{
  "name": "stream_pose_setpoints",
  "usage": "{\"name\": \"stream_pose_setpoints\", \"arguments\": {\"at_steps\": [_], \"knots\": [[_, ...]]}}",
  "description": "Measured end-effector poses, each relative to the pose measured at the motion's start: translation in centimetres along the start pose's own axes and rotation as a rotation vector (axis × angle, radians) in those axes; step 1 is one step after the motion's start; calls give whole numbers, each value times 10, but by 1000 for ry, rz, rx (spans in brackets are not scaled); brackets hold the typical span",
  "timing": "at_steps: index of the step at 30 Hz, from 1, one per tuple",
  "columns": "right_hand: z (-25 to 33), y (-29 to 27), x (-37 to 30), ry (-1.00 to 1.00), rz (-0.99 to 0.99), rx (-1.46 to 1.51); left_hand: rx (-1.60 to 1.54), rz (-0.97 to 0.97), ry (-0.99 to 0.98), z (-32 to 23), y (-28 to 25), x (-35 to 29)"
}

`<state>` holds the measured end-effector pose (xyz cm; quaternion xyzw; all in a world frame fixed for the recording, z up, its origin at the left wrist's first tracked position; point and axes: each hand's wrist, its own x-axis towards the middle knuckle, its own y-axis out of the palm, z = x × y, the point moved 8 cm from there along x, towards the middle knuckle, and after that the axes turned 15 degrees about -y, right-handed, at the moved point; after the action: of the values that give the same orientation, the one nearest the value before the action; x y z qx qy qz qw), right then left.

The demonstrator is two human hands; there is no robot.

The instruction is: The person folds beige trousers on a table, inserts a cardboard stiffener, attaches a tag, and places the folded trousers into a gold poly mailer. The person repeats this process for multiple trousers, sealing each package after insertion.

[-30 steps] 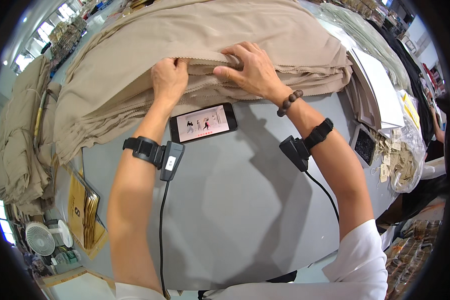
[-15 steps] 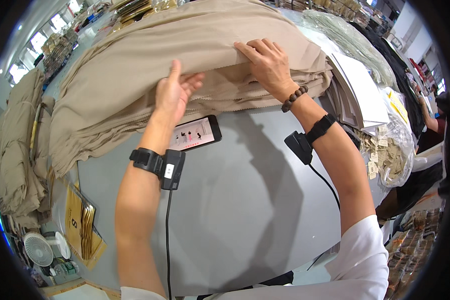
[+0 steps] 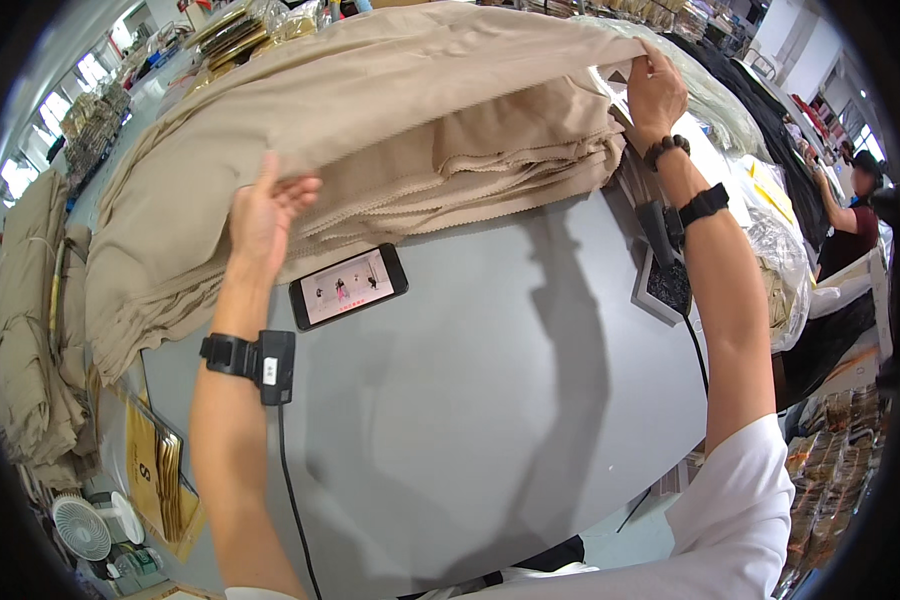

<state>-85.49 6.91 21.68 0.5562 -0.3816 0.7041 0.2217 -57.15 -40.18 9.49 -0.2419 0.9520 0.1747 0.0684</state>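
Note:
A wide stack of beige fabric pieces [image 3: 526,150] with overlocked edges lies across the far part of the table. My right hand [image 3: 658,95] pinches the right end of the top fabric piece [image 3: 400,90], holding it raised beyond the right side of the stack. Along its near edge, toward the left, my left hand [image 3: 264,215] is open, thumb up and fingers loosely spread, at the cloth without a visible grip. A black phone [image 3: 350,286] with a lit picture rests just in front of the stack, to the right of my left wrist.
The grey table [image 3: 450,400] spreads before me. At left stand a tied beige bundle [image 3: 25,310], yellow envelopes [image 3: 160,470] and a small white fan [image 3: 82,527]. Plastic bags [image 3: 770,240] and white sheets lie at right. Another person [image 3: 855,215] stands beyond, far right.
My right hand has moved right and away from me, lifting the top fabric piece's edge off the stack. My left hand has shifted left and slightly nearer.

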Motion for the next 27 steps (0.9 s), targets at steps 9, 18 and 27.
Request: {"name": "stream_pose_setpoints", "arguments": {"at_steps": [9,18,27], "knots": [[112,-73,-58,-400,163,512,-210,-730,85,-15,-141,-52],[232,-186,-95,-755,109,676,1055,-158,907,13,174,-145],[231,-169,-132,-567,413,815,263,296,53,23,169,-108]]}}
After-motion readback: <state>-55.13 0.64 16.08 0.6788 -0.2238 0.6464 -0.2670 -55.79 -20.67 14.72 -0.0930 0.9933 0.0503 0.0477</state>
